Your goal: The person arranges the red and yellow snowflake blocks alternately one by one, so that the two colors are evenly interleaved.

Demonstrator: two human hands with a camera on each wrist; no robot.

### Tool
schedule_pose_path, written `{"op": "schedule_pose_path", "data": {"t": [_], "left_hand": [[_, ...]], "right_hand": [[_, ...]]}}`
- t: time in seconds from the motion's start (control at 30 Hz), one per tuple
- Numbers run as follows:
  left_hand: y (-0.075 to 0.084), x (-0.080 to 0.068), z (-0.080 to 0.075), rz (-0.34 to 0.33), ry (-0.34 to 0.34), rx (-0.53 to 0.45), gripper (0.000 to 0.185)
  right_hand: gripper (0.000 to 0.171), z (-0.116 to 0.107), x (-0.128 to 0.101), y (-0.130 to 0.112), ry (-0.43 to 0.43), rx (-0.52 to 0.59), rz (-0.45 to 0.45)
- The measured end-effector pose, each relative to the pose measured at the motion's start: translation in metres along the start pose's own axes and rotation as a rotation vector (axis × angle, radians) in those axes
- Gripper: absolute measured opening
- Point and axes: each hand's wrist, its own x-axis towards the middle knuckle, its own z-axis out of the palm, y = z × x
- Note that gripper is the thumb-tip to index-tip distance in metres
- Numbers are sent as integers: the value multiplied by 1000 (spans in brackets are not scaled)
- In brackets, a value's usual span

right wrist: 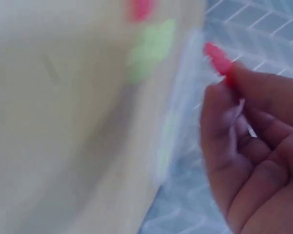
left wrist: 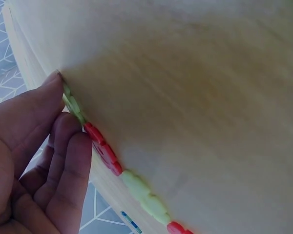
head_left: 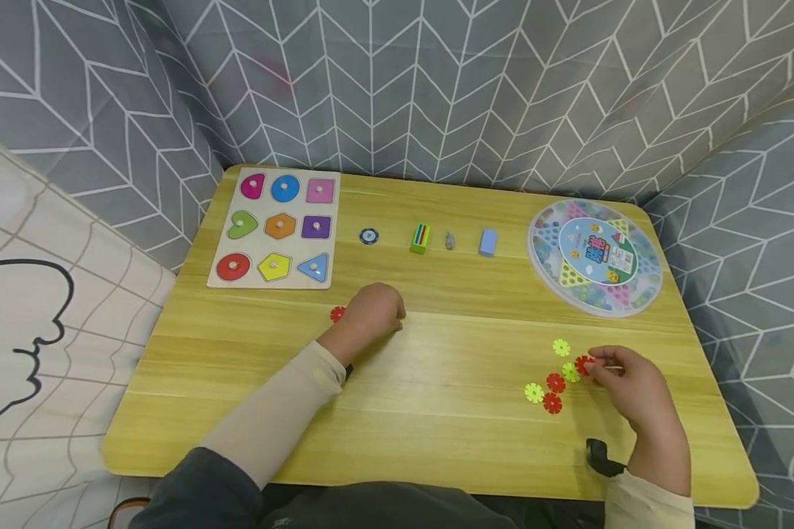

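On the wooden table (head_left: 437,411) my left hand (head_left: 370,312) lies curled near the middle, and a red disc (head_left: 337,314) peeks out at its left side. In the left wrist view, the thumb and fingers of that hand (left wrist: 63,126) pinch one end of a flat chain of green and red snowflake discs (left wrist: 105,153). My right hand (head_left: 598,365) pinches a single red disc (head_left: 583,365) just above the table at the right. The right wrist view is blurred but shows that red disc (right wrist: 217,58) at the fingertips (right wrist: 244,78). Loose yellow-green discs (head_left: 561,347) and red discs (head_left: 554,393) lie beside it.
A shape puzzle board (head_left: 274,228) lies at the back left. Along the back are a blue chip (head_left: 368,236), a green block (head_left: 420,239), a small grey piece (head_left: 449,240) and a blue block (head_left: 487,242). A round game box (head_left: 595,256) sits back right. Patterned grey cloth surrounds the table.
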Motion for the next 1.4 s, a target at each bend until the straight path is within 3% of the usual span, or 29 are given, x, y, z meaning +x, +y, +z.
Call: {"op": "schedule_pose_path", "data": {"t": [0.23,0.47,0.63,0.87,1.13,1.4], "left_hand": [[-2,1,2,1,9,-9,15],[-2,1,3,-7,10,-23,17],[-3,1,2,-2,18,-33,17],[-5,2,2,-4,19,-28,17],[-5,3,4,-6,9,-26,18],[-5,5,3,-14,14,-31,17]], "right_hand": [[26,22,28,-63,-57,253,-174],[23,75,66,-121,-211,425,-182],[17,111,84,-148,-269,375,-170],[9,144,94,-166,-337,259,-122],[6,158,92,-172,-320,180,-157],[10,160,91,-179,-265,6,-229]]}}
